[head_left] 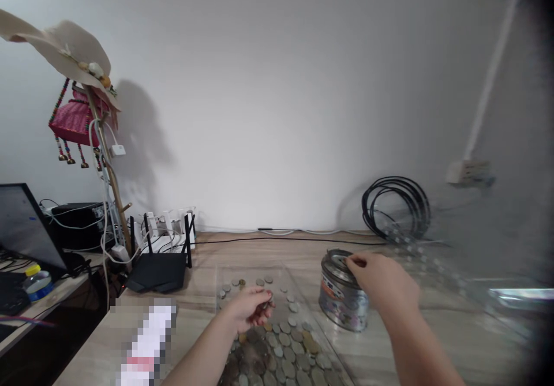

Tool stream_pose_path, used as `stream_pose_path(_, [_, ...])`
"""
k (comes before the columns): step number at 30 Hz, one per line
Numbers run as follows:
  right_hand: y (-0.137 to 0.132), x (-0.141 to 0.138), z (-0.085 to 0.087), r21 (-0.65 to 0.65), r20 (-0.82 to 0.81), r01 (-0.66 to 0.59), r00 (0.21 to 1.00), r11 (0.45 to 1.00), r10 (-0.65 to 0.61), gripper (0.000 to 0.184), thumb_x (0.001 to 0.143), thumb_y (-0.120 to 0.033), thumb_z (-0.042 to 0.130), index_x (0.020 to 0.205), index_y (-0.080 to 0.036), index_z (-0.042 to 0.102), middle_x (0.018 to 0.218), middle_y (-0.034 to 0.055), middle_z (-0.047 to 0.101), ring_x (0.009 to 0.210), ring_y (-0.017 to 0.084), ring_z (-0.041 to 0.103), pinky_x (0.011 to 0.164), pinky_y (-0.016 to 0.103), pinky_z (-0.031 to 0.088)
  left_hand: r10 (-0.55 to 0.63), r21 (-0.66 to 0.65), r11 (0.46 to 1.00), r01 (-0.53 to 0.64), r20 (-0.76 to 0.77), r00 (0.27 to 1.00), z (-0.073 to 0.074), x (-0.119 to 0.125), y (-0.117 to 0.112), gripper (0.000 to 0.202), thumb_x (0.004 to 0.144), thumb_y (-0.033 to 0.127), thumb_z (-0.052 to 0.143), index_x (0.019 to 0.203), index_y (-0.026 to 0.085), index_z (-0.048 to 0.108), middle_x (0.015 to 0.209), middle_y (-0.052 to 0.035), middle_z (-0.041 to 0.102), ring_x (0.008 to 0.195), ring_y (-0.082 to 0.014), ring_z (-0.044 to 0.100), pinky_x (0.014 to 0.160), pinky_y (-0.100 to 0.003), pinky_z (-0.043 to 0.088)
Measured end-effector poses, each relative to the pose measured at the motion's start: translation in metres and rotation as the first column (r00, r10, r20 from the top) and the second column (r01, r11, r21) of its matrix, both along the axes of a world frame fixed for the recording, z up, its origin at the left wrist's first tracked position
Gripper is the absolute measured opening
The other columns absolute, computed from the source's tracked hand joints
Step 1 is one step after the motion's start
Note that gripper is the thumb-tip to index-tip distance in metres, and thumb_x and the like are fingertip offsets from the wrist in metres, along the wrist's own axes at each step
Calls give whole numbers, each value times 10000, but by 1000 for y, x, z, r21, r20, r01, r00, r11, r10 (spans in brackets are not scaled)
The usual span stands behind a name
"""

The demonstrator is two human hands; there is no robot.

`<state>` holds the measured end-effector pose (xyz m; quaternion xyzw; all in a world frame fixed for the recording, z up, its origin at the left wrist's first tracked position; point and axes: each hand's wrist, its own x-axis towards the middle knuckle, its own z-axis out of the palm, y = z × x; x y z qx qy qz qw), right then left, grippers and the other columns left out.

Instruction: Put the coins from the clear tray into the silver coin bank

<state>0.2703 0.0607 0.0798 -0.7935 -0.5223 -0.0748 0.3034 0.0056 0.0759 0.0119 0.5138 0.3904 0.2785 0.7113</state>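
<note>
My right hand (381,276) is at the top of a round metal tin (344,302) with a printed side, its thumb and fingers pinched together over the lid (337,262). Whatever sits between those fingertips is too small to make out. Curled and turned partly upward, my left hand (253,308) holds what look like a few coins in its fingers. Below and around it, many loose coins (288,368), silver and some brass-coloured, lie spread on a clear plastic sheet or tray (223,273) on the wooden table.
A black router (158,270) with antennas stands at the left, near a blurred paper strip (149,340). Behind the tin, a coil of black cable (393,207) leans on the wall. A monitor (30,230) and a bottle (37,282) are on the far-left desk.
</note>
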Motion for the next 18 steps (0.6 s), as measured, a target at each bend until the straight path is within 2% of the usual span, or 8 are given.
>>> stream_pose_path(3, [-1,-17,0,222,64,-31,998,974,17,321,708,-391,399,797,-212,651,800,97,631,737,245,544,540,313,369,-19,44,999,17,41,999,-1,-1,1,330,670,476,534,644,156,454,429,72,407,273,-2,256,321,-171,69])
stream_pose_path(6, [0,-52,-7,246,-5,-338,937,908,350,325,734,-387,382,806,-198,637,814,70,642,730,199,549,607,293,402,-26,60,998,23,66,997,0,-2,1,364,675,516,506,644,159,444,418,86,360,267,5,185,335,-182,26])
stream_pose_path(9, [5,-94,-23,98,-219,-733,644,674,733,298,714,-346,413,801,-184,647,774,55,658,675,172,563,618,278,424,-46,59,997,41,93,995,2,-2,-1,382,678,542,482,657,164,431,411,96,327,273,5,159,351,-182,17])
stream_pose_path(10, [6,-106,-29,80,-277,-800,555,595,784,292,708,-323,416,806,-178,649,763,53,661,672,170,567,622,278,427,-56,55,997,51,95,994,3,-2,-2,385,679,548,477,658,166,425,409,97,323,275,4,155,355,-182,17])
stream_pose_path(12, [8,-122,-36,74,-347,-859,454,507,821,286,700,-289,413,802,-165,651,720,49,662,650,165,570,614,277,429,-74,44,997,70,85,994,4,-1,-3,389,677,552,474,650,169,410,403,98,318,277,2,148,360,-184,15])
stream_pose_path(15, [8,-121,-34,85,-369,-850,458,520,809,263,683,-282,432,762,-155,648,669,47,655,618,158,567,597,266,426,-94,10,996,93,74,993,5,-1,-4,381,687,542,465,661,165,415,413,92,328,286,3,154,366,-181,24])
stream_pose_path(16, [7,-113,-30,106,-342,-816,507,569,791,255,679,-290,442,762,-159,645,683,47,654,628,157,566,607,263,425,-101,-21,994,103,72,992,5,0,-4,376,702,536,446,672,162,424,423,85,339,291,2,167,367,-179,32])
stream_pose_path(18, [4,-89,-19,172,-217,-657,702,734,678,256,686,-323,445,778,-185,640,743,45,651,675,162,558,631,270,413,-128,-128,983,134,60,990,6,0,-3,345,735,496,406,693,155,438,444,67,366,301,-7,208,368,-178,49])
